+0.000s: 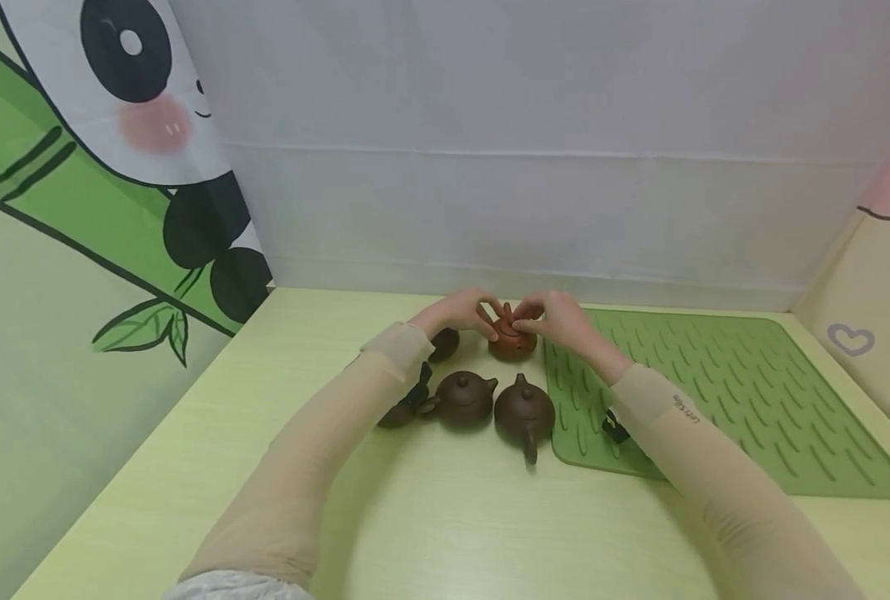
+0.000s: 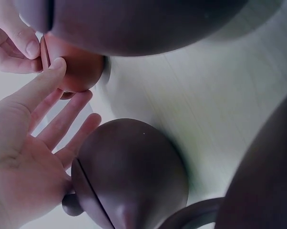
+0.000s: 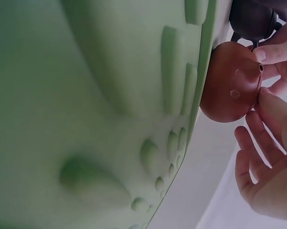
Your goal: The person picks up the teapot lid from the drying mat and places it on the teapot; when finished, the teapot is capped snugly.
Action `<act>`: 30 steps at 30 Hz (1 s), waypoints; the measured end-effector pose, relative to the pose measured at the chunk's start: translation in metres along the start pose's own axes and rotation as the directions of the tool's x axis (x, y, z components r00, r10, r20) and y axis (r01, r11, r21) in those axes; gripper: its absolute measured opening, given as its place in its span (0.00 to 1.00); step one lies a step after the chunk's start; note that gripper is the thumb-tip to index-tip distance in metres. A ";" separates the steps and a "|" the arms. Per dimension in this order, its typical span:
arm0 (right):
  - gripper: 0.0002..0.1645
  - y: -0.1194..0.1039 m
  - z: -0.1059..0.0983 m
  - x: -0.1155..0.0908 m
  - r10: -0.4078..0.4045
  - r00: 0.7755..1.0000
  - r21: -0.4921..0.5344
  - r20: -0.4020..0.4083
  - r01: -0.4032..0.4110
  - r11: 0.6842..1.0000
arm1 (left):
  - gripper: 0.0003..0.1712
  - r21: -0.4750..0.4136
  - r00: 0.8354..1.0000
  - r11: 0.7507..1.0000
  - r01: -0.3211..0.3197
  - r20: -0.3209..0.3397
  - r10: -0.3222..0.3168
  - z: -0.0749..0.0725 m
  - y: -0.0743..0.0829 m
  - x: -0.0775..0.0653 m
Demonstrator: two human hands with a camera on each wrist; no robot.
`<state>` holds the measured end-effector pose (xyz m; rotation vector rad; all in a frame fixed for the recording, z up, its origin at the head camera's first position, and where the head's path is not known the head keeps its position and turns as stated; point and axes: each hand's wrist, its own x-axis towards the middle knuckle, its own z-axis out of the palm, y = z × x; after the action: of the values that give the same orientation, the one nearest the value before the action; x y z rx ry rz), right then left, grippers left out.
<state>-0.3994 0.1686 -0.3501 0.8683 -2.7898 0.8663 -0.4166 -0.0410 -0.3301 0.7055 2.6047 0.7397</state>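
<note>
A small reddish-brown teapot (image 1: pixel 512 347) stands at the back of the table, beside a green mat's left edge. My left hand (image 1: pixel 466 311) holds it from the left, the thumb on its body near the rim and the other fingers spread behind it in the left wrist view. From the right, my right hand (image 1: pixel 562 322) pinches the teapot's lid at the top. The lid appears seated on the pot; its knob is hidden by fingers. In the right wrist view, the spout of the reddish-brown teapot (image 3: pixel 229 98) faces the camera.
Several dark brown teapots stand nearer: one in the middle (image 1: pixel 465 403), another by the mat (image 1: pixel 523 410), others partly behind my left arm (image 1: pixel 445 343). The ridged green mat (image 1: pixel 722 392) covers the table's right side. A white cloth wall (image 1: pixel 550 225) rises behind.
</note>
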 end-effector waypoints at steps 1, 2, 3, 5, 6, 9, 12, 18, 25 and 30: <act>0.09 0.000 0.000 0.000 0.004 1.000 -0.005 0.000 -0.004 1.000 | 0.25 0.003 1.000 1.000 0.000 0.001 0.000 0.000 0.000 0.000; 0.09 0.000 0.000 -0.001 0.008 1.000 -0.006 0.001 -0.008 1.000 | 0.25 0.006 1.000 1.000 0.000 0.002 0.000 0.000 0.000 0.001; 0.09 -0.001 0.000 -0.001 0.014 1.000 -0.009 0.001 -0.014 1.000 | 0.25 0.005 1.000 1.000 0.001 0.003 -0.001 0.001 0.000 0.001; 0.09 -0.001 0.000 -0.002 0.023 1.000 -0.008 0.006 -0.022 1.000 | 0.25 0.005 1.000 1.000 0.004 0.005 -0.004 0.001 0.000 0.002; 0.09 -0.001 0.001 -0.001 0.023 1.000 -0.008 0.007 -0.023 1.000 | 0.25 0.006 1.000 1.000 0.006 0.005 -0.006 0.001 0.000 0.002; 0.10 -0.001 0.002 -0.001 0.024 1.000 -0.005 0.008 -0.023 1.000 | 0.25 0.008 1.000 1.000 0.010 0.006 -0.010 0.002 -0.001 0.002; 0.10 0.000 0.004 -0.002 0.025 1.000 -0.003 0.011 -0.025 1.000 | 0.25 0.016 1.000 1.000 0.013 0.008 -0.014 0.004 -0.002 0.002; 0.11 0.000 0.008 -0.002 0.041 0.999 0.004 0.008 -0.041 0.999 | 0.25 0.031 1.000 0.999 0.023 0.012 -0.024 0.006 -0.005 0.003; 0.11 0.002 0.007 -0.002 0.036 0.999 0.000 -0.003 -0.036 0.999 | 0.24 0.034 1.000 0.999 0.023 0.002 -0.023 0.006 0.000 -0.001; 0.10 0.002 0.007 -0.001 0.041 0.999 0.003 -0.003 -0.041 0.999 | 0.24 0.032 1.000 0.999 0.026 0.002 -0.026 0.005 0.002 -0.003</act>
<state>-0.3990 0.1666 -0.3570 0.8126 -2.8141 0.8771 -0.4112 -0.0391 -0.3319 0.6803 2.6242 0.6905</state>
